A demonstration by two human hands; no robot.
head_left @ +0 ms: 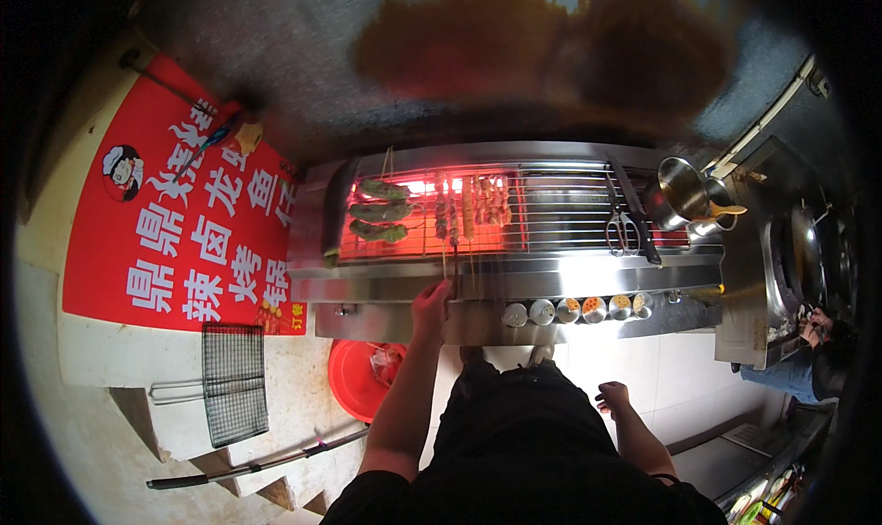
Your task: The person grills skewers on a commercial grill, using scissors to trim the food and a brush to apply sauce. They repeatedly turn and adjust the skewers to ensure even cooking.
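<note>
My left hand (431, 308) is at the front edge of the grill (565, 211), its fingers closed on the stick end of a meat skewer (442, 211). A dark skewer (453, 211) lies right beside it. Further right on the glowing rack are a paler skewer (468, 208) and several meat skewers (493, 201). To the left lie three green peppers (377, 213), with sticks showing behind them. A dark eggplant (337, 211) rests at the grill's left end. My right hand (612, 395) hangs by my side over the floor, fingers loosely bent, holding nothing.
Scissors (622, 229) and a long black-handled knife (637, 215) lie on the grill's right. Metal pots (679, 184) stand beyond them. Seasoning shakers (592, 309) line the front ledge. A red basin (355, 380) and wire grill basket (234, 386) are left. A person (816, 339) works far right.
</note>
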